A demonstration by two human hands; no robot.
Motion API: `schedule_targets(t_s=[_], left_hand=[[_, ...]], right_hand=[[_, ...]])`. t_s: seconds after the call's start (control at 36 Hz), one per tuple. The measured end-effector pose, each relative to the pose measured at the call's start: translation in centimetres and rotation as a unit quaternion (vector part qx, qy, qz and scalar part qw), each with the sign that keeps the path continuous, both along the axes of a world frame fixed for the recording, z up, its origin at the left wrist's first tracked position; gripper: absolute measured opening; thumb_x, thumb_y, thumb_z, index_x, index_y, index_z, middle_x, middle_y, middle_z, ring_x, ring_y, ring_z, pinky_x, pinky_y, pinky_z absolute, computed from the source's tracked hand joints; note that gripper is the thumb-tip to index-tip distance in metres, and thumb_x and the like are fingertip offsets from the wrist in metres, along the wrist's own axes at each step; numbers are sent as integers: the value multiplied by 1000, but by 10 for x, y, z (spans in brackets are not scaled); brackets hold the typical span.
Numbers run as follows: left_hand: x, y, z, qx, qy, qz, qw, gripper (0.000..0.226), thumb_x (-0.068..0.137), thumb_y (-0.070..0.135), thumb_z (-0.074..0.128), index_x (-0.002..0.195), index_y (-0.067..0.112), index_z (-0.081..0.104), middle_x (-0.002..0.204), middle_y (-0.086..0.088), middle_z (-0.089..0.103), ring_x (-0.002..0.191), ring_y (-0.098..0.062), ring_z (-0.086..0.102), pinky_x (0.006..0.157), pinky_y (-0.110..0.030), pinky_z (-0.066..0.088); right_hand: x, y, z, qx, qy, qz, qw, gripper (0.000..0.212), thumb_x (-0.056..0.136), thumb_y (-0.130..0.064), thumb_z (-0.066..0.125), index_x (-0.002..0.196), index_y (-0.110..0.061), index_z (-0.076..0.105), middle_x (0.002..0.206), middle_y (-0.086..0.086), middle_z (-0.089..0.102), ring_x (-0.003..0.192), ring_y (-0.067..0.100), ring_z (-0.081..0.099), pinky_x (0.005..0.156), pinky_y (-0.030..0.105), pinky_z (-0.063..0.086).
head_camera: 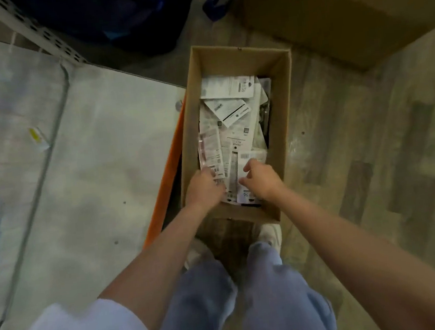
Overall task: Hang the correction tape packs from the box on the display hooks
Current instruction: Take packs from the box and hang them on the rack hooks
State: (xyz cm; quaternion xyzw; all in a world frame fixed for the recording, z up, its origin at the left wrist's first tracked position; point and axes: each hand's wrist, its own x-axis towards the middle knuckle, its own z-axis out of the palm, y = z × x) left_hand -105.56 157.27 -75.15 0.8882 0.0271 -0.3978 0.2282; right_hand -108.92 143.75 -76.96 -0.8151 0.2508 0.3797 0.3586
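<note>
where packs point(229, 126) lie, cardboard walls point(285, 120)

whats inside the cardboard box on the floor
The cardboard box holds a loose pile of correction tape packs, mostly printed backs up. The left hand and right hand reach into its near end. The box bottom is covered.
</note>
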Motion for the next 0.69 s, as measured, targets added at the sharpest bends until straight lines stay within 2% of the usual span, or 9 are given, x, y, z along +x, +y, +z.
schedule_targets(t_s=[0.06, 0.11, 0.17, 0.28, 0.39, 0.5, 0.58, 0.67, 0.69], left_hand=[[2, 1, -29, -10, 8, 17, 1000, 32, 92, 12, 59, 123, 9, 54, 118, -2, 56, 97, -10, 53, 59, -12, 39], [5, 2, -55, -17, 13, 31, 999, 34, 90, 12, 60, 123, 10, 55, 124, -4, 56, 110, -18, 58, 72, -17, 48], [8, 3, -77, -20, 23, 41, 999, 39, 88, 11, 60, 126, 9, 53, 128, -7, 55, 116, -23, 57, 88, -31, 53], [12, 3, -102, -18, 35, 54, 998, 44, 89, 7, 55, 132, 6, 47, 133, -9, 48, 122, -26, 49, 99, -37, 47], [12, 3, -116, -21, 43, 51, 998, 48, 89, 3, 54, 136, 6, 43, 137, -10, 43, 126, -25, 43, 102, -34, 42], [13, 6, -111, -30, 53, 54, 997, 49, 90, 3, 53, 137, 7, 41, 139, -9, 41, 128, -24, 43, 100, -29, 40], [13, 10, -92, -37, 59, 49, 996, 46, 89, 4, 53, 135, 6, 45, 136, -10, 47, 127, -26, 46, 100, -32, 42], [11, 11, -63, -48, 61, 40, 996, 37, 92, 8, 52, 130, 7, 52, 132, -9, 56, 122, -24, 52, 92, -25, 42], [10, 12, -51, -47, 62, 36, 996, 36, 94, 9, 52, 129, 7, 52, 130, -8, 57, 119, -23, 54, 86, -23, 41]], right_hand=[[5, 4, -32, 2, 4, -11, 1000, 32, 95, -23, 56, 122, -8, 47, 118, 13, 59, 103, 29, 59, 89, 44, 52], [11, 10, -62, 12, 10, -32, 999, 34, 95, -23, 57, 123, -7, 46, 119, 15, 59, 105, 30, 59, 90, 42, 51], [17, 16, -88, 24, 24, -61, 998, 40, 94, -25, 58, 126, -6, 44, 121, 15, 58, 109, 30, 57, 90, 39, 49], [24, 32, -128, 53, 25, -114, 992, 48, 91, -26, 63, 129, -6, 43, 128, 13, 56, 116, 30, 55, 91, 36, 47], [32, 46, -148, 68, 3, -164, 984, 51, 87, -18, 67, 130, -4, 42, 130, 16, 55, 118, 33, 54, 93, 35, 45], [37, 51, -145, 41, -6, -142, 989, 39, 92, -12, 59, 127, -2, 46, 128, 18, 56, 116, 33, 54, 89, 33, 44], [32, 44, -124, 30, 1, -148, 989, 37, 95, -13, 53, 129, -3, 46, 126, 18, 57, 113, 33, 56, 80, 30, 43], [20, 30, -88, 24, 3, -142, 990, 35, 95, -16, 49, 129, -7, 51, 125, 14, 60, 108, 29, 59, 71, 23, 41], [15, 25, -74, 24, 4, -142, 990, 35, 96, -16, 48, 129, -8, 52, 124, 13, 61, 102, 26, 60, 64, 22, 42]])
